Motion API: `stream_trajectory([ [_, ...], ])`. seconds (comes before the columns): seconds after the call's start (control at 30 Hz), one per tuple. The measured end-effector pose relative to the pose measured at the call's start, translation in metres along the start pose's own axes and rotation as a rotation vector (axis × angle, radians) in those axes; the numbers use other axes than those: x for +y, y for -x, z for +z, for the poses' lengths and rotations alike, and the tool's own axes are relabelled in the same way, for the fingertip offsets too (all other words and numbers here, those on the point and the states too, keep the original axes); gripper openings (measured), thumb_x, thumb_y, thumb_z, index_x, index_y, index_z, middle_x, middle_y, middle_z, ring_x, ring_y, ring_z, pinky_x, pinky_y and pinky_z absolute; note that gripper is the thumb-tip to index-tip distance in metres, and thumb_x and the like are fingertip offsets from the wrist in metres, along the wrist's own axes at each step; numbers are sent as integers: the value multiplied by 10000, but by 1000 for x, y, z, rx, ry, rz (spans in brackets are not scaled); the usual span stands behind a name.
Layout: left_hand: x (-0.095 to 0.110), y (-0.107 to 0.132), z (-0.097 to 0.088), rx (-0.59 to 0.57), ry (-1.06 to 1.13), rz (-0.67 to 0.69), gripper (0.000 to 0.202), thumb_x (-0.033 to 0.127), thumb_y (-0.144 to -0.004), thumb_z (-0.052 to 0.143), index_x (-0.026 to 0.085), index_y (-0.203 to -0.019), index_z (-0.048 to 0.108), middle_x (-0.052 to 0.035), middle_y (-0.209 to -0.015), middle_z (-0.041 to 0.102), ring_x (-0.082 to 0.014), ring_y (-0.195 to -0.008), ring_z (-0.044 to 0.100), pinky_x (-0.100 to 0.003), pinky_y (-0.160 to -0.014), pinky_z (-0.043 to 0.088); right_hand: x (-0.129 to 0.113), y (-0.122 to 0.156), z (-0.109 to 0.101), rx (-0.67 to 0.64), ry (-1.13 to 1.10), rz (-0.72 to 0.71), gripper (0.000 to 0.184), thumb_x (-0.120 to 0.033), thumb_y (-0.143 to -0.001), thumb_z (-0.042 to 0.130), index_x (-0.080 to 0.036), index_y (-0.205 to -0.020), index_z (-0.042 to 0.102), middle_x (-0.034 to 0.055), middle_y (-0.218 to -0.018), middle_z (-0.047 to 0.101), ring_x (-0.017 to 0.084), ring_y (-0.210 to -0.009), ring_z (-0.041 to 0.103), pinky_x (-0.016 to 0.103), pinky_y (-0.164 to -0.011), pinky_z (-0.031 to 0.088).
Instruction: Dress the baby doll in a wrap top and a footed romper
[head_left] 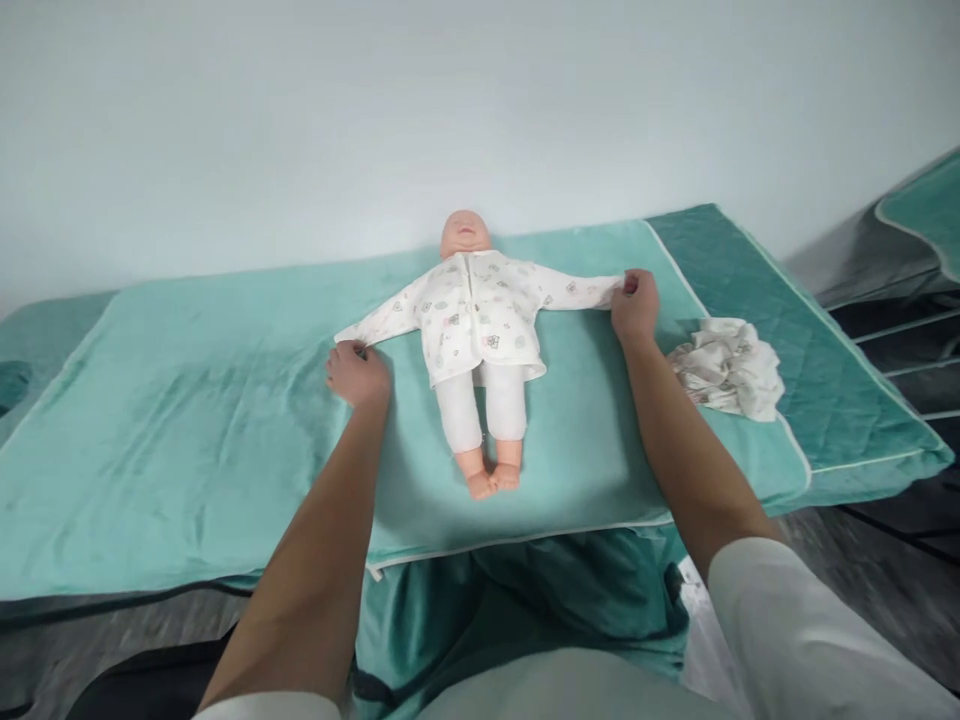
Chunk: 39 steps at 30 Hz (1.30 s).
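We find a doll (465, 235) lying on its back near the middle of a green bed cover (210, 400), head toward the pale wall (480, 120), feet (506, 476) toward us. It wears a white jacket (482, 315) printed with small figures, and white trousers (459, 410) that end above the bare ankles. The jacket's two front panels meet down the chest, and its hem overlaps the top of the trousers.

Both sleeves are drawn out to the sides. We note that the left hand (358, 372) has its fingers curled in and pinches the cuff of the sleeve (386, 315) on our left, which slants down toward us. The right hand (636, 305) pinches the cuff of the opposite sleeve (577, 290), which runs nearly level. The doll's hands are hidden, and we cannot tell how far they reach into the cuffs.

Just beside the right forearm we record a crumpled, pale, patterned cloth (727, 370), lying across the cover's white edging and onto a darker quilted mattress (795, 310). Darker green fabric (525, 600) shows below the near edge of the bed. At far right we observe another green cover (926, 210) above metal bars (915, 325).
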<state>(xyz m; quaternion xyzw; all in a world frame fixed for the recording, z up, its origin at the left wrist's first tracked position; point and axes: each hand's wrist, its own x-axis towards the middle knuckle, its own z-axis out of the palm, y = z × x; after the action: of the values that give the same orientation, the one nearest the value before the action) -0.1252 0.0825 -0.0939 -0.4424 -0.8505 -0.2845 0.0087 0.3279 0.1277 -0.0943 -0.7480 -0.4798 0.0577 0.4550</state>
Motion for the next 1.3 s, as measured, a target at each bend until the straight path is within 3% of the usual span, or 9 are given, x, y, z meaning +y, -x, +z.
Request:
stream_trajectory([
  [0.1, 1, 0, 1, -5, -9, -4, 234, 159, -876, 512, 208, -1078, 619, -141, -1234, 666, -362, -1237, 582, -529, -995, 457, -3, 27, -4, -13, 30, -37, 407, -148, -795, 514, -163, -1201, 548, 166, -1219, 595, 280, -1173, 575, 463, -1032, 486],
  [0.2, 3, 1, 1, -9, -23, 8, 232, 169, -890, 482, 204, -1082, 607, -153, -1251, 652, -371, -1243, 577, -538, -999, 456, -12, 65, -23, -67, 93, -229, 409, -172, -812, 535, -150, -1219, 569, 194, -1285, 592, 301, -1254, 538, 489, -1099, 447],
  [0.37, 3, 0, 4, 9, -25, 19, 205, 176, -905, 469, 192, -1070, 589, -174, -1255, 632, -397, -1251, 553, -560, -1004, 443, -14, 105, -100, -209, 458, -555, 398, -231, -878, 570, -222, -1275, 596, 157, -1530, 490, 377, -1462, 369, 661, -1184, 280],
  [0.43, 2, 0, 4, 24, 7, 28, 201, 164, -908, 466, 188, -1064, 590, -182, -1251, 629, -400, -1245, 553, -569, -1007, 439, -4, 109, -137, -242, 640, -532, 430, -274, -871, 599, -228, -1298, 592, 169, -1529, 493, 434, -1463, 355, 765, -1142, 231],
  [0.5, 2, 1, 2, 20, 44, 30, 196, 147, -897, 477, 188, -1049, 593, -186, -1245, 625, -397, -1242, 551, -571, -1009, 436, 10, 108, -168, -255, 784, -415, 519, -362, -837, 652, -212, -1329, 581, 211, -1467, 534, 509, -1394, 399, 830, -1022, 297],
  [0.67, -1, 11, -11, -46, 109, 55, 223, 117, -869, 504, 199, -1051, 603, -190, -1291, 587, -386, -1276, 527, -570, -1031, 423, 25, 102, -201, -433, 858, -338, 550, -298, -858, 618, -168, -1391, 577, 255, -1363, 593, 468, -1179, 568, 596, -848, 516],
  [0.87, -10, 37, -27, -66, 319, 324, 290, 78, -853, 495, 179, -1107, 593, -155, -1252, 593, -275, -1289, 530, -425, -1135, 401, -21, 121, -174, -559, 620, -439, 326, -246, -883, 550, -207, -1180, 679, 139, -1135, 702, 313, -1017, 650, 426, -867, 510],
  [1.07, 14, 93, -42, -209, 562, 672, 334, 252, -914, 585, 208, -1245, 562, -123, -1349, 559, -237, -1330, 503, -390, -1169, 397, -84, 163, -102, -494, 404, -575, 563, -366, -887, 611, -170, -1411, 546, 188, -1441, 570, 398, -1250, 556, 556, -1047, 447],
  [1.3, 57, 124, -58, -221, 307, 669, 491, 251, -825, 685, 207, -1305, 589, -173, -1372, 525, -371, -1294, 491, -503, -1080, 425, -129, 177, -38, -403, 180, -640, 480, -104, -880, 439, -184, -1323, 605, 151, -1392, 585, 312, -1258, 538, 455, -1067, 456],
])
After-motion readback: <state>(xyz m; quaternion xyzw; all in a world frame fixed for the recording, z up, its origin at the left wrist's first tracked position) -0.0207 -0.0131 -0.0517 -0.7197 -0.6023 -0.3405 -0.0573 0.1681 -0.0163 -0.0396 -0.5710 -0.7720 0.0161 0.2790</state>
